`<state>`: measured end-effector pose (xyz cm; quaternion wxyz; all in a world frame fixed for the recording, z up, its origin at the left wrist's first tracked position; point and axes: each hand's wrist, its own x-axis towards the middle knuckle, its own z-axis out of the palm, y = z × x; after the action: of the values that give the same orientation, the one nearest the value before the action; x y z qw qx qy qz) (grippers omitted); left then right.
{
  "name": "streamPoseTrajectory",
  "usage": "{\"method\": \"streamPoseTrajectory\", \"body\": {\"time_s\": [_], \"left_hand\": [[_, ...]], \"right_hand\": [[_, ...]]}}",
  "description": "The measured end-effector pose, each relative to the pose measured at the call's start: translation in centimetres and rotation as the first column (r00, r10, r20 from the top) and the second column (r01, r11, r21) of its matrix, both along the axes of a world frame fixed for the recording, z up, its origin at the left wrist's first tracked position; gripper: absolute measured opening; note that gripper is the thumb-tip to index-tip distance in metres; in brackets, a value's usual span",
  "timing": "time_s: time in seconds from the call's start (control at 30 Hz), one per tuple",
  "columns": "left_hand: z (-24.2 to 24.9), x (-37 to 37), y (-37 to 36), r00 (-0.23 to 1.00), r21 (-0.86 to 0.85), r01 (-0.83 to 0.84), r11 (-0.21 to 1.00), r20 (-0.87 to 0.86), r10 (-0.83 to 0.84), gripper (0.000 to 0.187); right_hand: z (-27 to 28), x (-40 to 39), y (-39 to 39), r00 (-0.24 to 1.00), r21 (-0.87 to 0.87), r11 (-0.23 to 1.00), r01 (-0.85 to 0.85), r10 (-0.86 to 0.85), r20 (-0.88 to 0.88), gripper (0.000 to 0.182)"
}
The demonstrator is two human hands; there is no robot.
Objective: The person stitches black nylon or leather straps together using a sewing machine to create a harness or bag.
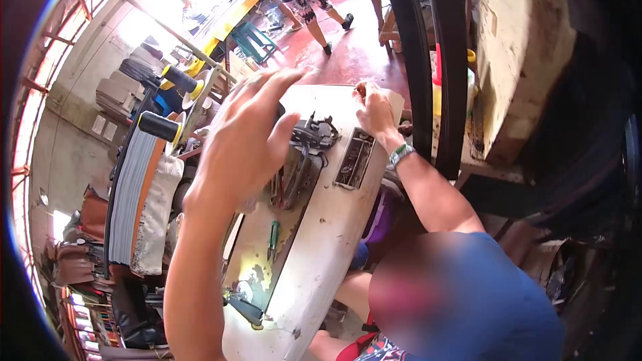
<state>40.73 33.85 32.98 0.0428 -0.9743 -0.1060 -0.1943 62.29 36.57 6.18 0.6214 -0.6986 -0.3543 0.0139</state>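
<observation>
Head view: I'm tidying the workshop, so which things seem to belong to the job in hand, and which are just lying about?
Likely the job, judging by nearness to the raised left hand:
- dark machine
- white worktable
- green-handled tool, probably

Seemingly just about:
- blue stool
- brown material at far left

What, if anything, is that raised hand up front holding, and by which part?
Nothing that shows: the left hand is open. The right hand is out of view.
</observation>
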Motion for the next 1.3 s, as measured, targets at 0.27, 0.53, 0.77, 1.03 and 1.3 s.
{"method": "streamPoseTrajectory", "body": {"time_s": [0.27, 0.53, 0.77, 1.03, 1.3], "left_hand": [[-11.0, 10.5, 13.7, 0.766, 0.211, -0.234, 0.949, -0.561, 0.313, 0.034], [-10.4, 12.2, 15.7, 0.586, 0.2, -0.381, 0.902, -0.702, 0.404, 0.023], [-3.3, 9.7, 16.7, 0.667, -0.131, -0.359, 0.924, -0.728, 0.156, 0.029], [-4.3, 6.6, 15.6, 0.761, 0.084, -0.333, 0.939, -0.564, 0.32, 0.031], [-5.9, 6.3, 16.3, 0.934, -0.18, -0.28, 0.943, -0.278, 0.224, 0.029]], "right_hand": [[-0.5, 0.2, 0.9, 0.996, 0.067, 0.995, 0.076, -0.079, 0.044, 0.016], [-0.3, 0.2, 1.0, 0.993, 0.062, 0.994, 0.09, -0.095, 0.073, 0.016], [-0.3, 0.3, 1.0, 0.999, 0.01, 0.999, 0.037, -0.037, 0.0, 0.016], [0.3, 0.6, 0.6, 0.983, 0.059, 0.992, 0.109, -0.117, 0.142, 0.015], [1.7, -3.7, -2.8, 0.977, 0.108, 0.99, -0.086, 0.063, 0.206, 0.015]]}}
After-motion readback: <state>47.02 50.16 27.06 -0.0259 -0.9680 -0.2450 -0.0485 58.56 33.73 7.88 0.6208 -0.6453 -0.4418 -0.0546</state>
